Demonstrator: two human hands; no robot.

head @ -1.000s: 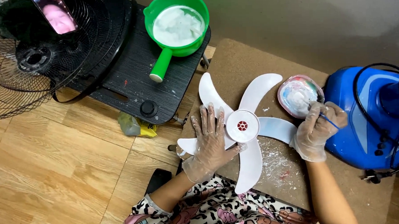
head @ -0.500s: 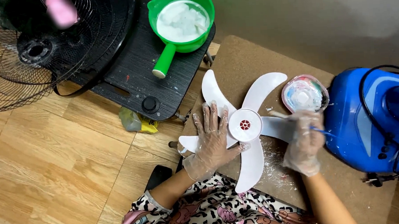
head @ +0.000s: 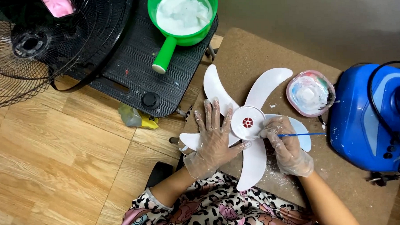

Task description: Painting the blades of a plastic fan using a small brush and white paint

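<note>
Two gloved hands, left hand (head: pixel 215 141) flat on white fan blade (head: pixel 249 124), right hand (head: pixel 289 147) gripping brush (head: pixel 305 134)

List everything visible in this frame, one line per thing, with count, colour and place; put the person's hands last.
fan blade: 1, white with a red-marked hub, flat on the brown board, centre
brush: 1, thin blue handle, held at the hub's right side
small bowl: 1, pink rim with whitish paint inside, on the board right of the blade
brown board: 1, under the blade
green pot: 1, white contents, on the black stand at top
black stand: 1, ribbed top, upper centre
fan grille: 1, black wire, upper left
blue fan base: 1, black cord on it, right edge
wood floor: light brown, left
left hand: clear glove, pressed flat on the blade
right hand: clear glove, gripping the brush
</note>
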